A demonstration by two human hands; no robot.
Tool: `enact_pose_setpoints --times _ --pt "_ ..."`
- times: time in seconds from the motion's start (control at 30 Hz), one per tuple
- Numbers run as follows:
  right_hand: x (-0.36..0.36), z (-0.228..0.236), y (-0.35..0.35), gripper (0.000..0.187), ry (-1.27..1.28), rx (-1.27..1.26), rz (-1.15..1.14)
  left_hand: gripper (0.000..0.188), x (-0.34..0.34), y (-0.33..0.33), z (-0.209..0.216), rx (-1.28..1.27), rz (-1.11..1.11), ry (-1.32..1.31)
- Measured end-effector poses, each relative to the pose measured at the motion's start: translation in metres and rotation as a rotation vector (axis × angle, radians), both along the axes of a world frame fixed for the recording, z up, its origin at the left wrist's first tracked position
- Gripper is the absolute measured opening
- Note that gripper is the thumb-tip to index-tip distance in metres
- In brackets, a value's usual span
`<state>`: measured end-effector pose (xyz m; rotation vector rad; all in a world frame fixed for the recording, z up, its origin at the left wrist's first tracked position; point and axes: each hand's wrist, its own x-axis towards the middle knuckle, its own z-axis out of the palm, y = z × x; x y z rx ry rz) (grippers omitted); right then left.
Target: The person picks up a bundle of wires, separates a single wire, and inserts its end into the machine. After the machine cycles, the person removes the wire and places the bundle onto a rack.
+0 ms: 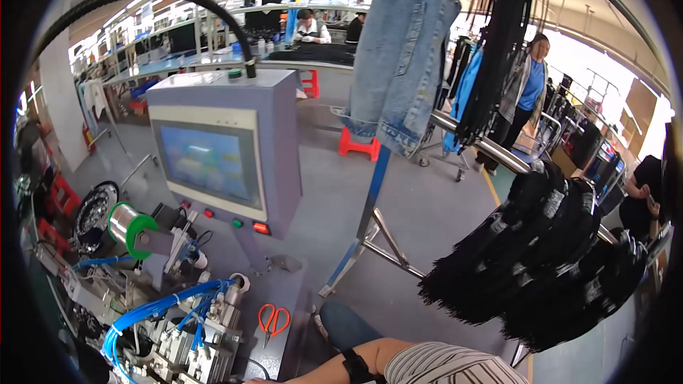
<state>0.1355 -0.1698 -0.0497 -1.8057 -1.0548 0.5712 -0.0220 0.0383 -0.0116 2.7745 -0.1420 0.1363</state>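
My right forearm, in a striped sleeve (pixel 455 364) with a black band (pixel 356 366) around it, reaches left along the lower edge. Only a sliver of my right hand (pixel 257 382) shows; its fingers are cut off by the picture's edge. Just above it, scissors (pixel 274 320) with orange handles lie on a grey machine surface (pixel 284 295). Left of them stands a metal mechanism (pixel 224 320) with a bundle of blue air tubes (pixel 167 306). A spool of silvery wire (pixel 126 224) with green rims is mounted behind it. My left hand is out of view.
A grey control box (pixel 281 142) with a lit screen (pixel 203 160) rises ahead. On the right, a metal rack (pixel 498 153) carries jeans (pixel 405 50) and bundles of black strips (pixel 541 242). Red stools (pixel 359 144) stand farther off. Other people (pixel 530 92) are around the workshop.
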Motion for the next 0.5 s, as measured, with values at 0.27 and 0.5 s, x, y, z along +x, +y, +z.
enact_pose_setpoints --times 0.27,0.5 --pt "-0.025 0.017 0.004 0.022 0.299 0.449 0.099 0.040 -0.013 0.020 -0.026 -0.431 0.142 0.166" --pt "-0.032 -0.005 0.014 0.020 0.532 0.629 -0.028 0.024 -0.013 0.005 -0.022 -0.296 0.026 -0.236"
